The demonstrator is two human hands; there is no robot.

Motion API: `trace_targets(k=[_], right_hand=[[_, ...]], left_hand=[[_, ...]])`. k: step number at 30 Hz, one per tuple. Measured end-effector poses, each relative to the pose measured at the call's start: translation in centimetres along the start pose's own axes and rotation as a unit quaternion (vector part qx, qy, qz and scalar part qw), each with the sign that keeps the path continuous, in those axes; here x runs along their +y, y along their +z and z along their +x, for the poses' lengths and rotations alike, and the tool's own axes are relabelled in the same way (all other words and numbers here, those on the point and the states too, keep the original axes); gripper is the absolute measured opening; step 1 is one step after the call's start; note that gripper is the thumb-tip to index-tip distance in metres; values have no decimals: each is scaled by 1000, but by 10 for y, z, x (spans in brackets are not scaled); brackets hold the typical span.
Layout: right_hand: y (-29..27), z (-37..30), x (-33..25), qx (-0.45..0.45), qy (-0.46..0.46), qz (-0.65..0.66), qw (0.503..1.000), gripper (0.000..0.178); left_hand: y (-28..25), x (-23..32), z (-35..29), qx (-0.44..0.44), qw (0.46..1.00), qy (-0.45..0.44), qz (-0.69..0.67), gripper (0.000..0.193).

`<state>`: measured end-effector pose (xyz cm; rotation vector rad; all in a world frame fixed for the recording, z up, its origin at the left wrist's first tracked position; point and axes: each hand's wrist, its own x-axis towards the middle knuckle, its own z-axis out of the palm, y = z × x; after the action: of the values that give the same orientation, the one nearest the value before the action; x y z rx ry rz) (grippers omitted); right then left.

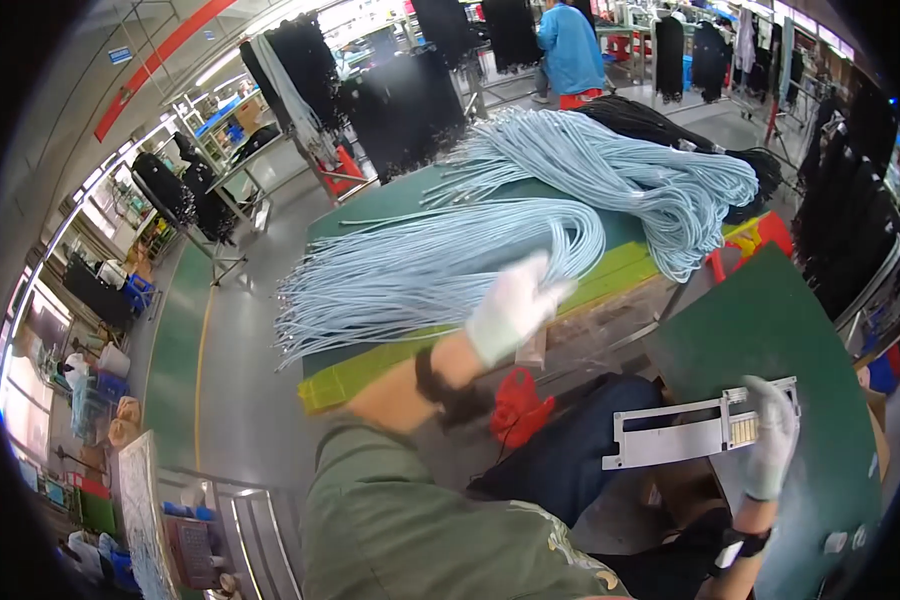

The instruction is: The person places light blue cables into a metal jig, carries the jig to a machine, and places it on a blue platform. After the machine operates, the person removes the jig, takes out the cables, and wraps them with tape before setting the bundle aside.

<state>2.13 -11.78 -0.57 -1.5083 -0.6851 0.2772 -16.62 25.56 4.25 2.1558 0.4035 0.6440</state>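
Note:
My left hand [513,312], in a white glove, is over the near edge of a bundle of light-blue cables [400,262]. Its thumb stands apart from the fingers, slightly blurred, and no cable shows in its grip. The cables lie side by side, loose ends at the left and a looped bend at the right. At the right, my gloved right hand [772,445] is closed around the end of a long silver metal fixture [675,432]. This fixture has a slotted frame and a small yellowish strip by my fingers; it reaches out past the green table's edge over my lap.
A second light-blue cable heap [610,170] lies farther back, beside black cables [660,125]. Yellow-green tape [325,388] edges the far table. The near green table [750,320] stands at right. A red object [520,405] hangs below. A person in blue [570,50] sits beyond.

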Motion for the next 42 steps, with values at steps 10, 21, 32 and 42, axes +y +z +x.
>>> trace_targets(k=[10,21,32,42], right_hand=[[239,24,-13,-259,266,344,863,37],[241,23,-106,-323,53,257,909,33],[204,15,-110,-320,-7,298,899,36],[124,21,-94,-189,-4,434,881,31]], left_hand=[[37,-2,-95,-60,991,82,84,20],[-54,-13,-47,240,853,303,351,22],[-178,-149,-65,196,828,200,486,12],[-321,-135,-63,365,859,226,280,16]])
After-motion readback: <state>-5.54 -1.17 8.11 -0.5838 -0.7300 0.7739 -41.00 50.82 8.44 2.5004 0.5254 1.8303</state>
